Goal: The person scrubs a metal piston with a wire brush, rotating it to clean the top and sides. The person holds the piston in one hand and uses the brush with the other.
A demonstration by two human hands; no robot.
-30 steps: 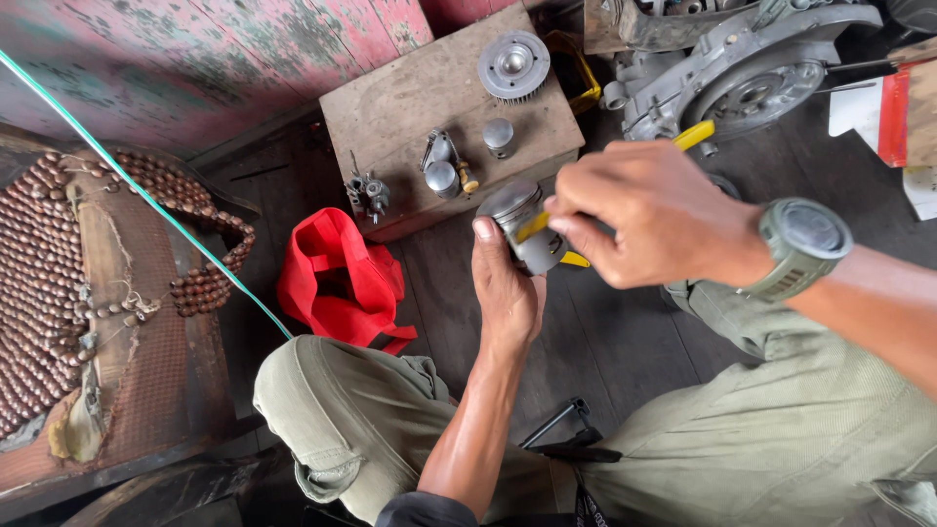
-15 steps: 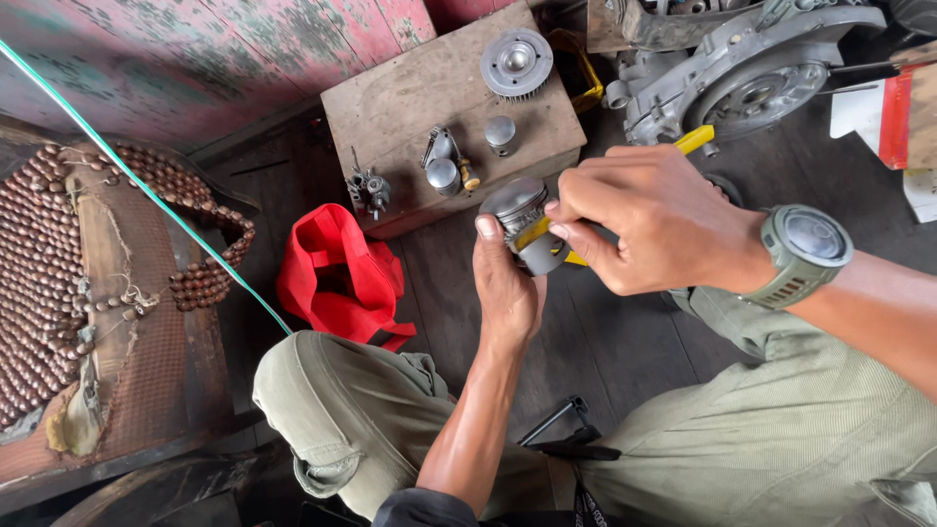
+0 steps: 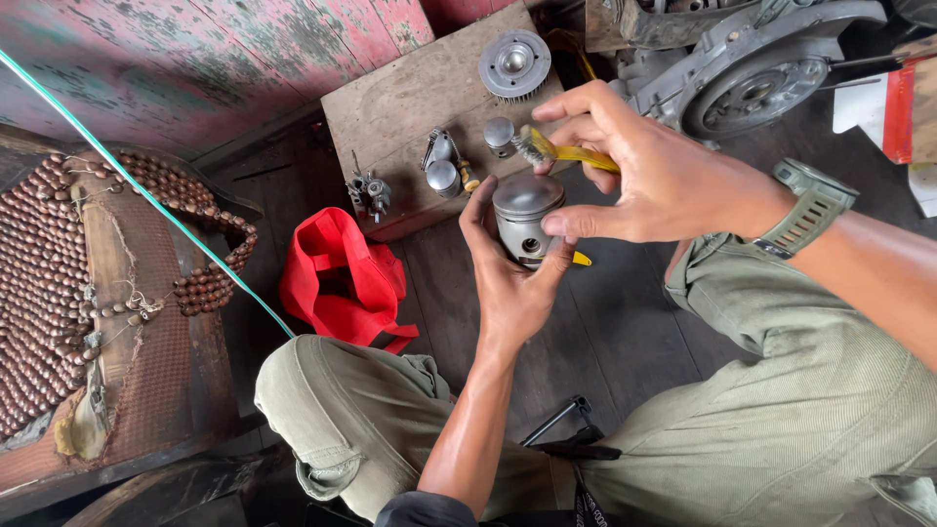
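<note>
The person sits low over a dark plank floor [image 3: 625, 342], knees in olive trousers on either side; the left hand [image 3: 512, 283] is cupped upward with fingers curled round a grey metal piston [image 3: 525, 220], thumb on its left flank, crown facing up and the pin hole in the skirt turned toward the camera; the piston sits in the air just off the near edge of a worn wooden block [image 3: 410, 93], not touching it. The right hand [image 3: 664, 181], with a green watch [image 3: 810, 210] on its wrist, comes in from the right; its thumb presses the piston's right side while the fingers pinch a small yellow-handled wire brush [image 3: 561, 153], bristle end lifted just above and behind the piston's crown; the hand is partly closed, index finger stretched out over the brush.

On the surface of the block stand a round finned metal disc [image 3: 514, 63] at the far edge, a small grey cylinder [image 3: 500, 134] near the brush tip, and a carburettor-like part [image 3: 441, 166] with smaller fittings [image 3: 368, 192] toward the near left corner; a red cloth bag [image 3: 342, 278] lies on the floor beside the block; an engine casing [image 3: 752, 73] lies beyond the right hand; a beaded seat mat [image 3: 68, 283] lies at far left.
</note>
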